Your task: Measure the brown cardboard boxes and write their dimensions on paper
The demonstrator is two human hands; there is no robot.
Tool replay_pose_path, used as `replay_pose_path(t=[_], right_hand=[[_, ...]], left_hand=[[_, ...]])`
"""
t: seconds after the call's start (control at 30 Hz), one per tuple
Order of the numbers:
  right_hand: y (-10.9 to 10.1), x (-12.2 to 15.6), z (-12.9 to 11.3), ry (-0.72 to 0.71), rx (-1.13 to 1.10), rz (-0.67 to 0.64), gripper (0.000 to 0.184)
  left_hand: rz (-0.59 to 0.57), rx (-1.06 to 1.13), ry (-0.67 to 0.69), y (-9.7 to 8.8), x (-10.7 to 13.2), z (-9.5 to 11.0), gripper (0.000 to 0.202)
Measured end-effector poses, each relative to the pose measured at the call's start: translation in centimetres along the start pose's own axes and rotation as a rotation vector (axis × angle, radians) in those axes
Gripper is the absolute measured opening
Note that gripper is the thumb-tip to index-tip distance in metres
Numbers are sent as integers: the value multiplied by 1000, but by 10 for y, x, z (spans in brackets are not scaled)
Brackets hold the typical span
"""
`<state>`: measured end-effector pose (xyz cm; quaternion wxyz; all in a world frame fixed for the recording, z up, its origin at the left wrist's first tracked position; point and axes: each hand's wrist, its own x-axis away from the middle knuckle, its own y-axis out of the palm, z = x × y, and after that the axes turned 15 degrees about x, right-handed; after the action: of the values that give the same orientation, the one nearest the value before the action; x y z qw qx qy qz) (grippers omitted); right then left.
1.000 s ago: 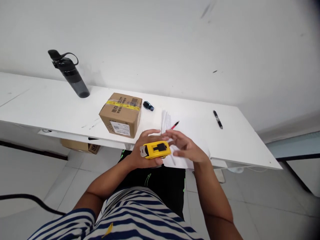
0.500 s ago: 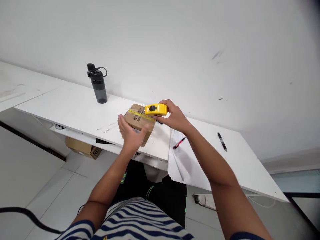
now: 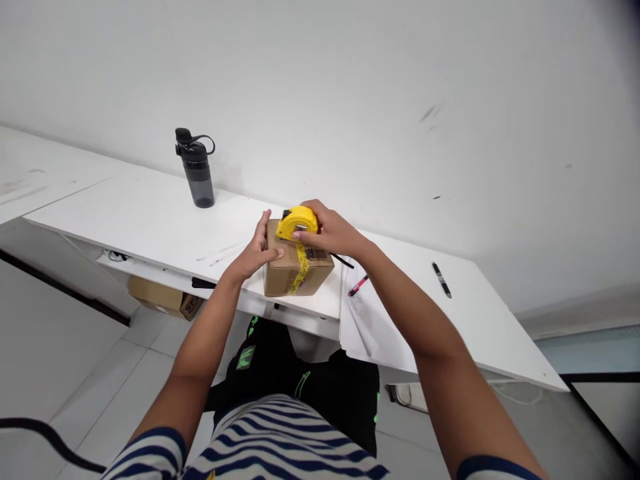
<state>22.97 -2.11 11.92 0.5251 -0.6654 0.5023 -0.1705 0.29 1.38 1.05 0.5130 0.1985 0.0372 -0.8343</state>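
Compared with half a second ago, the brown cardboard box with yellow printed tape (image 3: pixel 299 272) has turned and shifted right, its tape now running down the near side, while the rounded yellow tape measure (image 3: pixel 300 217) has come over the far part of its top. Behind rises a scuffed white wall (image 3: pixel 300 100); pale grey tiles (image 3: pixel 125 393) cover the floor. The long white tabletop (image 3: pixel 145 210) bears dark streaks left of the box, with a second brown carton (image 3: pixel 160 296) below at left. White paper sheets (image 3: pixel 385 343) lie to the right. The left hand (image 3: pixel 254 255) grasps the box's left side, thumb on top; the right hand (image 3: pixel 334 232) grips the tape measure, though whether that touches the box I cannot tell. A dark translucent bottle (image 3: pixel 198 175) stands far left, a red-and-black pen (image 3: pixel 358 285) lies on the sheets, and a black-and-grey pen (image 3: pixel 441 280) farther right.
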Motion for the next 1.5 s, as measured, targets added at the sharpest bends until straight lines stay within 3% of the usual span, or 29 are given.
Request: replay_pose_path(t=[0.1, 0.3, 0.47, 0.6, 0.77, 1.03, 1.2, 1.5], right_hand=[[4, -13, -9, -116, 47, -106, 57], [11, -19, -8, -230, -6, -160, 54], [6, -16, -8, -242, -27, -166, 56], [1, -10, -11, -206, -16, -197, 55], [-12, 2, -8, -153, 6, -217, 52], [-53, 51, 48, 128, -18, -220, 54], [-60, 67, 73, 214, -94, -214, 52], [-58, 69, 65, 173, -92, -141, 50]], left_hand=[[-102, 74, -65, 6, 2, 12, 106], [313, -332, -37, 31, 43, 33, 82], [233, -233, -13, 53, 58, 11, 99], [313, -227, 81, 61, 56, -6, 85], [372, -319, 46, 64, 56, 0, 79], [397, -396, 44, 65, 57, 4, 75], [406, -484, 41, 64, 54, 12, 74], [386, -571, 47, 60, 54, 17, 73]])
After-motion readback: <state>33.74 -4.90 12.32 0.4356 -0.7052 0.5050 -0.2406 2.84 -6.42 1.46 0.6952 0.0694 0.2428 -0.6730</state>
